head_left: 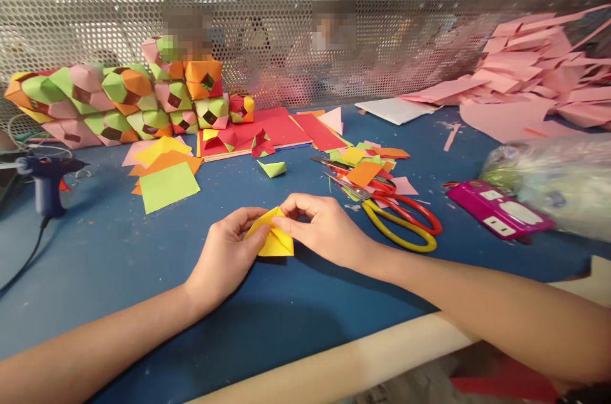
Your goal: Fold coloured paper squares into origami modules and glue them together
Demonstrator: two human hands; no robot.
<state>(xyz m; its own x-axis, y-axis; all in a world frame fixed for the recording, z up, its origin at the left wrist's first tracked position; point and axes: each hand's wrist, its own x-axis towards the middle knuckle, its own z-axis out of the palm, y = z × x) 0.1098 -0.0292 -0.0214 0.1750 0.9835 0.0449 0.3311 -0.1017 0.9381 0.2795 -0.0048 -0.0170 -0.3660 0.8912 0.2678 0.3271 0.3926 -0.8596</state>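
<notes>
A small piece of folded yellow paper (277,245) is pinched between both hands, just above the blue table. My left hand (232,250) grips its left side, thumb across the front face. At the top right corner, my right hand (321,226) holds the paper between thumb and fingers. A crease runs slantwise over the paper's face. Behind the hands lies a folded green paper piece (273,168), with a folded red piece (262,144) a little farther back. Right of my right hand rest scissors with yellow handles (398,226) and scissors with red handles (420,216).
Stacked folded-paper balls (128,92) line the back left. Green square sheets (169,188), red sheets (272,127) and paper scraps (365,168) lie in front. A glue gun (48,181) stands left; a magenta power strip (499,208), plastic bag (568,181) and pink paper pile (534,67) occupy the right.
</notes>
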